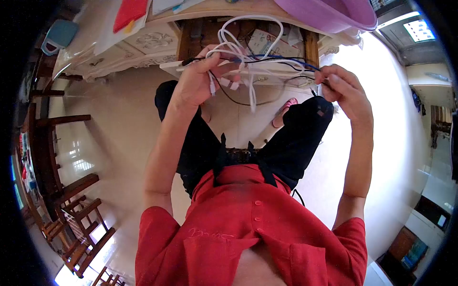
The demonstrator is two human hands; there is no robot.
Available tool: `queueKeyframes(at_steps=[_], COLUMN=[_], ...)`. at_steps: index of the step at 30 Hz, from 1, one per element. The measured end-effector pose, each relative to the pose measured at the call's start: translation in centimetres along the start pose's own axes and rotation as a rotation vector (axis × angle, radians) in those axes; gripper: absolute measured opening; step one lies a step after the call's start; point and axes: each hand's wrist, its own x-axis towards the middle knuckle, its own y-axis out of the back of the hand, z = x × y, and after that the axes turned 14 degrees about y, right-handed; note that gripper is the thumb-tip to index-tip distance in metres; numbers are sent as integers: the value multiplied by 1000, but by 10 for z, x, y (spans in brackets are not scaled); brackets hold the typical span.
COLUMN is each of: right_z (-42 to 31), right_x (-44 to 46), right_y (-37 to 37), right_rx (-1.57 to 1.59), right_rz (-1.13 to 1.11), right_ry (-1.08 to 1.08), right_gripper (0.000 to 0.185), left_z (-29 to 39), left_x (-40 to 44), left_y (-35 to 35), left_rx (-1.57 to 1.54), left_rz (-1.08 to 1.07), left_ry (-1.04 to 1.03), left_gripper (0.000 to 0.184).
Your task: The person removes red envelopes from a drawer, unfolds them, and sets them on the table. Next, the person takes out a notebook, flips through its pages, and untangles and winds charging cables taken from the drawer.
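Observation:
A tangled bundle of white cables [251,76] hangs from my left hand [198,78], whose fingers are closed around it in front of the drawer. White plugs [229,84] dangle just below those fingers. Dark and blue cables [291,59] stretch from the bundle across to my right hand [341,86]. Thumb and fingers of that hand pinch the cable's right end. A thin black cable loops down between both hands. Behind the bundle, the open drawer [312,47] holds papers and small items, partly hidden by the cables.
The carved cream cabinet [155,42] stands ahead, with a purple basin [329,16] and a red packet [130,15] on top. Wooden chairs [81,233] stand at the left. My knees and feet are below the drawer, over a tiled floor [114,128].

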Motion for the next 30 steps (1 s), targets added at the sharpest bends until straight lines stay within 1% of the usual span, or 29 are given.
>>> queueKeyframes(at_steps=[1, 2, 3, 5, 8, 9, 10, 12, 13, 15, 16, 18, 20, 22, 24, 25, 26, 28, 29, 30], right_z=[6, 11, 12, 12, 18, 23, 24, 21, 18, 9, 4, -14, -30, -57, -84, -95, -105, -133, -141, -148], right_x=[3, 7, 11, 16, 25, 28, 29, 31, 31, 34, 35, 34, 32, 32, 29, 28, 29, 26, 25, 23], right_y=[-2, -6, -11, -19, -15, -9, -3, 4, 6, 9, 8, 10, 19, 14, 14, 9, 12, 37, 42, 46], right_rx=[-87, -173, -173, -387, -458, -556, -558, -851, -851, -765, -801, -908, -978, -1063, -1048, -1173, -933, -1676, -1539, -1286], right_rz=[42, 86, 92, 254, 332, 307, 308, 361, 360, 481, 540, 638, 725, 806, 817, 894, 892, 714, 699, 670], right_ry=[29, 60, 60, 132, 171, 169, 168, 114, 115, 194, 296, 375, 542, 661, 608, 684, 768, 642, 776, 869], right_gripper=[18, 15, 15, 15, 18, 20, 20, 17, 17, 15, 15, 16, 17, 17, 21, 23, 24, 27, 26, 24], left_z=[3, 3, 3, 1, 1, 1, 1, 3, 4, 5, 5, 6, 6, 2, -5, -10, -17, -32, -39, -44], left_x=[-3, -3, -4, -5, -10, -12, -12, -13, -13, -13, -13, -14, -14, -12, -8, -6, -3, 2, 3, 5], left_y=[-6, -4, 0, 10, 24, 22, 25, 36, 43, 50, 51, 56, 60, 63, 67, 70, 74, 76, 74, 72], left_rx=[12, 13, 45, 95, 72, 48, 47, 57, 77, 104, 128, 119, 107, 77, 84, 90, 86, 182, 165, 162], left_rz=[79, 76, 92, 93, 51, 56, 54, 37, 60, 91, 125, 144, 165, 235, 252, 271, 272, 333, 346, 347], left_ry=[8, 13, 12, -14, 19, 4, 5, 16, 17, 3, -7, 0, 7, 59, 96, 135, 129, 183, 197, 190], left_gripper=[21, 21, 21, 20, 19, 18, 18, 18, 18, 18, 18, 18, 18, 19, 20, 21, 21, 22, 21, 21])
